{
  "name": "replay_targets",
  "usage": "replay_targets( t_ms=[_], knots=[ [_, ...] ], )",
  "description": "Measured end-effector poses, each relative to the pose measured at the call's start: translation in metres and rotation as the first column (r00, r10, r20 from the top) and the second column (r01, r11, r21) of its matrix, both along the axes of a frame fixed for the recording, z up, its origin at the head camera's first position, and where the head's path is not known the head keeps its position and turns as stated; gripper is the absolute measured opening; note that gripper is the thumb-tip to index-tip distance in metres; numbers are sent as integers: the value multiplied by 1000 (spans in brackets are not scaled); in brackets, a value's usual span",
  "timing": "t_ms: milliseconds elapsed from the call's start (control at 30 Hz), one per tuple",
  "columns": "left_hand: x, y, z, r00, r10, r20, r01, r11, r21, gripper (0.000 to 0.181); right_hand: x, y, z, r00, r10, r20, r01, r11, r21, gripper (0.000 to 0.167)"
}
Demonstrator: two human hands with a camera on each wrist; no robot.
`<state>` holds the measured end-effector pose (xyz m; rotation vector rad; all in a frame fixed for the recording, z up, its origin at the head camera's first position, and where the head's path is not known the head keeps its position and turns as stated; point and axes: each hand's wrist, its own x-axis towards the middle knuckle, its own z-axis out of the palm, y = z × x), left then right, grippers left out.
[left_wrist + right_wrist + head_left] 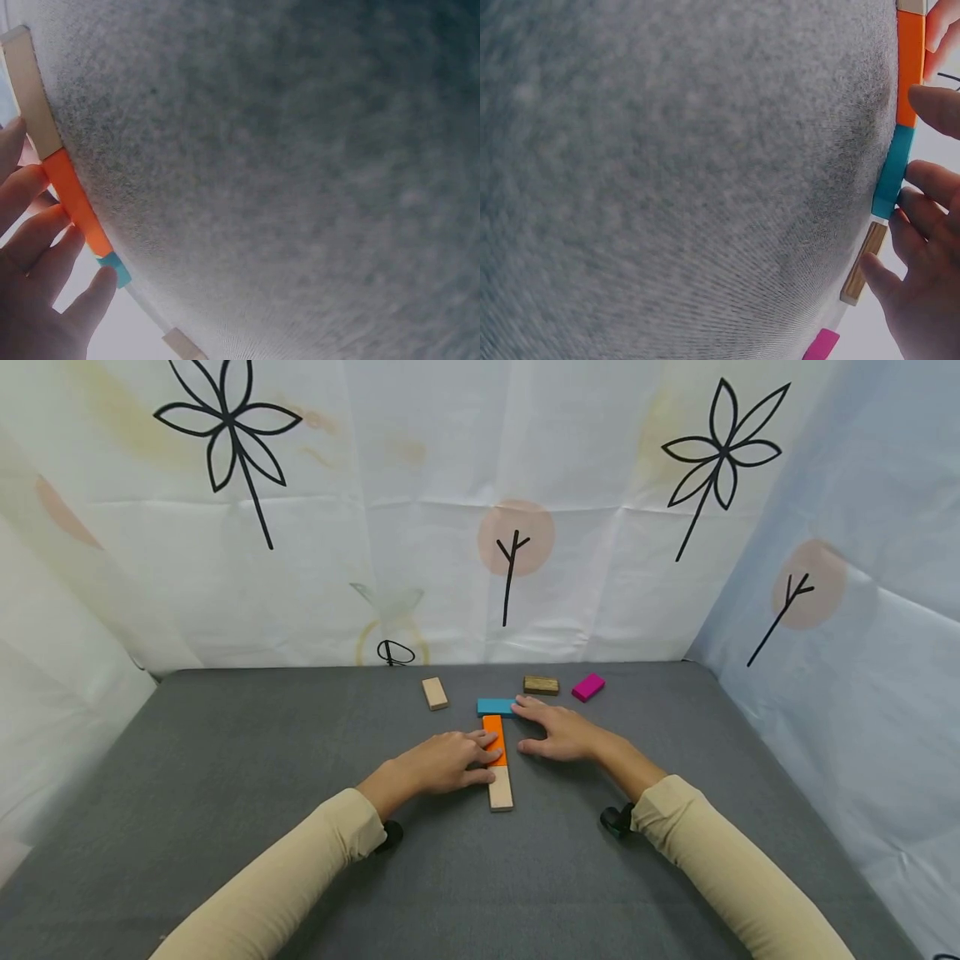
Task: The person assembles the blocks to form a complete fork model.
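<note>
An orange block (493, 735) and a pale wooden block (500, 793) lie end to end in a line, with a blue block (493, 707) set crosswise at the far end. My left hand (442, 762) rests its fingers on the orange block, the thumb by the pale block; the left wrist view shows the fingers along the orange block (76, 202). My right hand (566, 732) touches the right end of the blue block with its fingertips, fingers spread and relaxed; in the right wrist view they lie beside the blue block (893, 172).
Behind the hands lie another pale block (434, 693) at the left, a brown block (541, 685) and a magenta block (588, 687) at the right. A white patterned cloth (435, 527) hangs beyond the far edge of the grey table (262, 760).
</note>
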<state>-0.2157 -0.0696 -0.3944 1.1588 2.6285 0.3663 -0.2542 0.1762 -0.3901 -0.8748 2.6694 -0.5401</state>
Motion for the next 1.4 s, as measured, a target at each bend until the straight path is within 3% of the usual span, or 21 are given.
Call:
replay_targets(
  t_ms=[500, 733, 1400],
  knots=[
    [-3, -2, -5, 1000, -4, -15, 4, 1000, 28, 50, -2, -1, -1, 1000, -8, 7, 8, 1000, 7, 70],
    [-3, -1, -4, 999, -10, -47, 11, 1000, 22, 51, -1, -2, -3, 1000, 9, -17, -9, 1000, 4, 69],
    [0, -1, -3, 999, -7, -52, 8, 1000, 29, 49, -3, -11, -4, 998, 54, -29, -55, 998, -18, 67]
  ],
)
